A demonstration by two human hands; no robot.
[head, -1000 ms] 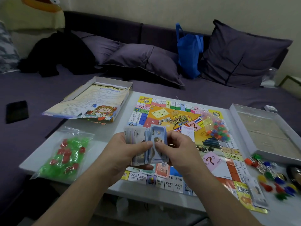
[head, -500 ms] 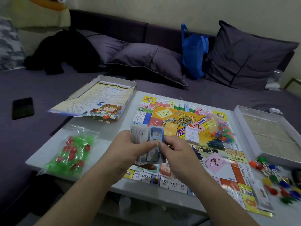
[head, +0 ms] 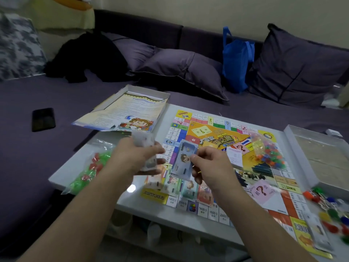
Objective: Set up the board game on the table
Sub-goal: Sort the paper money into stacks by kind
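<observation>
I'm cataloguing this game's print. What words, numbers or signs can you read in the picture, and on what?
"1800", "1400", "1600": price squares on the near edge of the board.
"2000": yellow corner square at the near right.
"?": pink card on the board.
Board centre title, rules sheet, banknote in the right hand: too blurred.

A purple sofa [head: 56,95] fills the upper frame, with purple cushions [head: 181,67] along its back. A blue bag [head: 235,59] leans between cushions, dark clothing [head: 88,57] lies upper left, and a black phone [head: 43,119] rests at left.
</observation>
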